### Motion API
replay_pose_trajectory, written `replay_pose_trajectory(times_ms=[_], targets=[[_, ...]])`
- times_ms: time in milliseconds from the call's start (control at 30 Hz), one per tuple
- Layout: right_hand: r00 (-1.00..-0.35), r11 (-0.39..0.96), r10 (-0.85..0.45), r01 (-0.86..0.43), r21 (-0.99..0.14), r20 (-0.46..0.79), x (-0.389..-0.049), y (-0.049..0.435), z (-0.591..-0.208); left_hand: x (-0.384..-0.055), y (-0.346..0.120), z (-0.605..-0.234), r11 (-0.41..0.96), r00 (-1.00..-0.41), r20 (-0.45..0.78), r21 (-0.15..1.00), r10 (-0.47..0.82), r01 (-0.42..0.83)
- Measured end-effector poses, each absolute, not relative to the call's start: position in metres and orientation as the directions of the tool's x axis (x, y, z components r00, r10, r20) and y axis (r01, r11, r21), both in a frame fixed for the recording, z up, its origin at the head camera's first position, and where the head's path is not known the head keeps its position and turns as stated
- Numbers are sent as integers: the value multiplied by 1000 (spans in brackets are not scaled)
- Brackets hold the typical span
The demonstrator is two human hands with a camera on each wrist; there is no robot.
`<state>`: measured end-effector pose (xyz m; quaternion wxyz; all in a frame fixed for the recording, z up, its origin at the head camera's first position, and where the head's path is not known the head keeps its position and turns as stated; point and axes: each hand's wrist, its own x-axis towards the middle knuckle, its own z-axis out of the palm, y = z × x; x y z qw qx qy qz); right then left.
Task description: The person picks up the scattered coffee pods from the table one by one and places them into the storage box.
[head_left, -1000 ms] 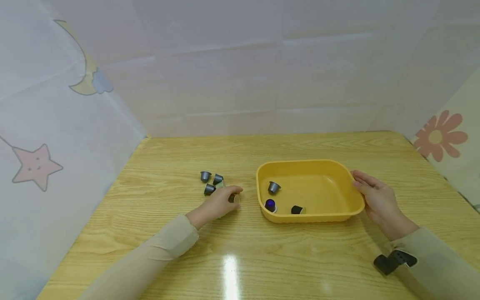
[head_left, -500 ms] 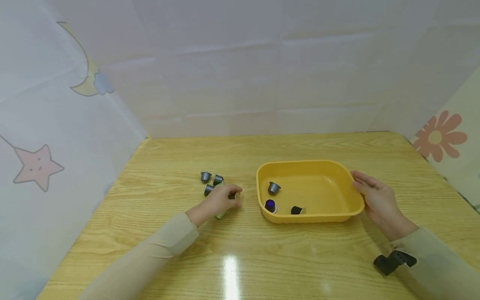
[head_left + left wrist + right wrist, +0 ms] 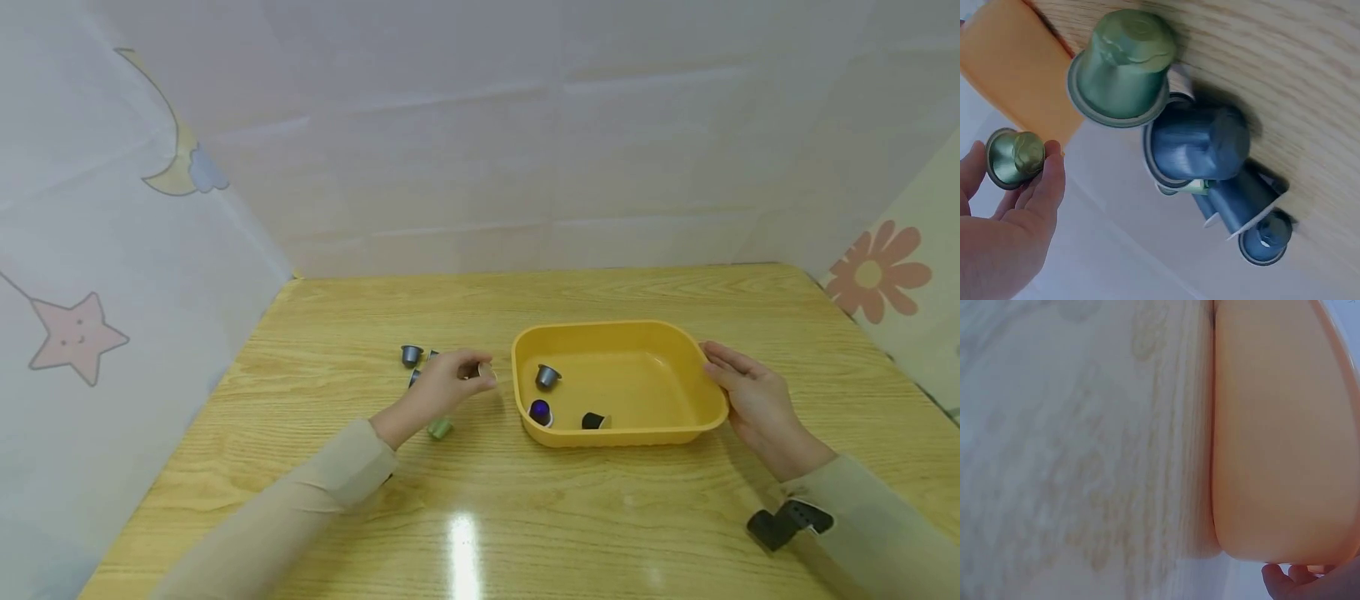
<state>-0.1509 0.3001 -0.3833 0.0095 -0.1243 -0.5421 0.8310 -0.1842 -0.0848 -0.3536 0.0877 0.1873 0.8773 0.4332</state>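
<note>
Near the middle of the frame in the head view, the left hand (image 3: pixel 438 387) pinches a green capsule (image 3: pixel 1013 157) between thumb and fingers, its pale lid facing right. The capsule looks lifted off the counter (image 3: pixel 600 517) and sits just left of the yellow tray (image 3: pixel 622 437), not over it. At the right of the frame, the right hand (image 3: pixel 757 408) has its fingertips at the tray's right end; I cannot tell whether that grip closes on the rim or only rests against it.

Inside the tray, toward its left end, lie a grey capsule (image 3: pixel 547 377), a purple capsule (image 3: pixel 540 412) and, lower and further right, a black capsule (image 3: pixel 596 422). Left of the tray are the loose ones: a dark capsule (image 3: pixel 411 356) above the left hand, others partly hidden by it, and a second green capsule (image 3: pixel 440 428) below.

The step in hand appears to be a transfer — one capsule raised from the loose group and held short of the tray. The next move, as I judge it, calls for clearing the left rim before the fingers part — with the tray held steady meanwhile.
</note>
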Motion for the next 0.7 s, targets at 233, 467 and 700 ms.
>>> replay_pose_trajectory(times_ms=[233, 467, 700], targets=[[-969, -402, 153, 118, -908, -194, -151, 300, -385, -184, -75, -347, 502, -903, 43, 819, 428, 277], [-970, -394, 155, 113, -912, -187, -150, 300, -386, -187, -63, -342, 478, -891, 72, 823, 449, 307], [-973, -398, 148, 107, -911, -179, -150, 301, -385, -187, -48, -338, 469, -884, 71, 826, 461, 311]])
